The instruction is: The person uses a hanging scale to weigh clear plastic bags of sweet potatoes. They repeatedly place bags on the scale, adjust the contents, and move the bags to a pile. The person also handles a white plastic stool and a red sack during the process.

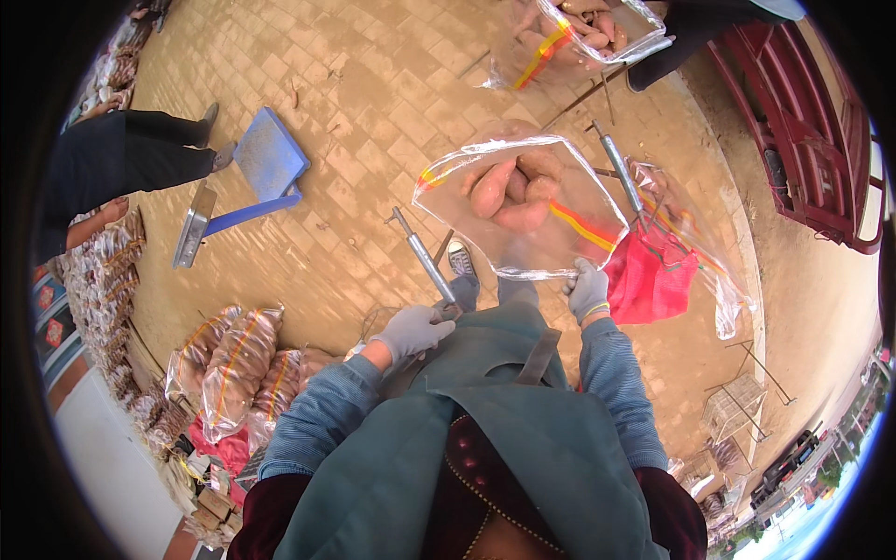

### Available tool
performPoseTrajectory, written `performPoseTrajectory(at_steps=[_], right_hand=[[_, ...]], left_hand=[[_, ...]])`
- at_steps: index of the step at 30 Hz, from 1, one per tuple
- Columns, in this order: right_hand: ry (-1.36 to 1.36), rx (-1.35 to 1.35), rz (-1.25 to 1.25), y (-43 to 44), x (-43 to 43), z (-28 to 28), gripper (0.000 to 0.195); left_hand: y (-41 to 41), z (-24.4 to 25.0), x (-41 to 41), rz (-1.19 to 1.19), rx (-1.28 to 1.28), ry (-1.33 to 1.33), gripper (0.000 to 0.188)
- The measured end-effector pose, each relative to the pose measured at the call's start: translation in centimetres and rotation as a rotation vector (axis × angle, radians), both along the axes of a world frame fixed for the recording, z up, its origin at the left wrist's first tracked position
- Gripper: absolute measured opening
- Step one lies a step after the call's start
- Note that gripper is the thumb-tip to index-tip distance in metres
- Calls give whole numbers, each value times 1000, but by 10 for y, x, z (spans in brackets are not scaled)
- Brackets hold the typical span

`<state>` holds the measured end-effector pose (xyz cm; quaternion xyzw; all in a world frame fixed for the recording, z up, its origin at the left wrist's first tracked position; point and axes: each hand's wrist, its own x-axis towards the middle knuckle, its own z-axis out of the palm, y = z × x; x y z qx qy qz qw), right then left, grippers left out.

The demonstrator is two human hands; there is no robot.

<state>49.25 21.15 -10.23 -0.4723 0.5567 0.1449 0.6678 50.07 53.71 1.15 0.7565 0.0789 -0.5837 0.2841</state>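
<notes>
An upright clear plastic bag (521, 259) stands before me with its mouth spread wide, and several sweet potatoes (518, 189) lie inside. The gloved fingers of my right hand (588, 288) pinch the rim of this bag at its near right corner. Left of the bag, my left hand (414, 331), also gloved, rests by the lower end of a metal tube with a hooked rod (425, 262); whether it grips the tube is unclear. A second such metal tube (619, 168) stands on the bag's right side. Beside it hangs a red mesh sack (651, 273).
Filled bags (241, 364) lie at the lower left. A blue platform scale (269, 157) stands near a person in dark trousers (161, 150). Another open bag of sweet potatoes (595, 35) is at the top, near another person's leg (675, 42). Dark red metal framework (798, 119) stands at right.
</notes>
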Motion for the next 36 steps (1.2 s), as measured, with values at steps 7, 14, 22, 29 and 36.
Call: performPoseTrajectory(at_steps=[7, 14, 22, 29, 36], right_hand=[[-25, 58, 208, -25, -3, 4, 15], [82, 92, 161, -36, -9, 10, 22], [220, -113, 16, -36, -67, -26, 26], [-390, -489, -491, -6, 9, -41, 25], [-314, -830, 235, 0, 3, -45, 9]], left_hand=[[22, 3, 94, 306, 197, -945, 65], [-71, -32, 195, -389, 315, -694, 91], [-37, -128, 286, -683, 319, -608, 36], [-27, -160, 325, 232, -312, -622, 27], [-64, -122, 263, 1126, -725, 99, 21]])
